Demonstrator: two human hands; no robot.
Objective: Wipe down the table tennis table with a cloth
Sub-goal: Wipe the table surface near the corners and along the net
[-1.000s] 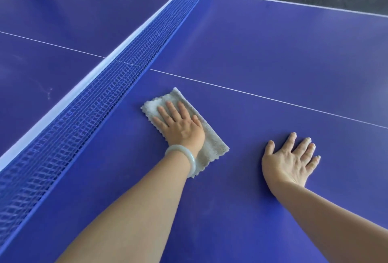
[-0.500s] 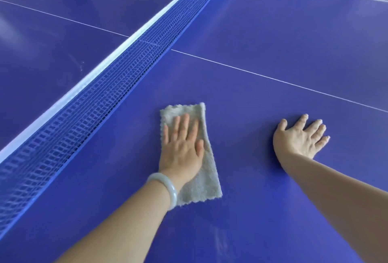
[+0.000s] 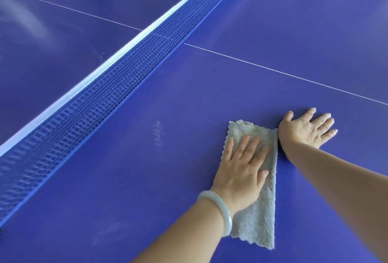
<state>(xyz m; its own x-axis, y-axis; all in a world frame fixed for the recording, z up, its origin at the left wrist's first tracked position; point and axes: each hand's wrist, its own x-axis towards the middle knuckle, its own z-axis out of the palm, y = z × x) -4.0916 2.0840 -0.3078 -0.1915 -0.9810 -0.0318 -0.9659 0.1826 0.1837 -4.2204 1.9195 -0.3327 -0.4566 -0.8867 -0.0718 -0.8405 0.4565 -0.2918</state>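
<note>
While the left hand (image 3: 241, 170) presses the grey cloth (image 3: 255, 216) flat with straight fingers against the table (image 3: 273, 31), beside the right hand (image 3: 308, 130) resting open, wiping is underway; next, probably, a sweep toward the smudge (image 3: 157, 132).

Left hand (image 3: 241, 170) flat on cloth (image 3: 258, 216), right hand (image 3: 306, 130) just beside, net (image 3: 117, 78) left.

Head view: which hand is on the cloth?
The left hand, wearing the pale bangle, presses the cloth; the right hand rests flat on bare table.
</note>
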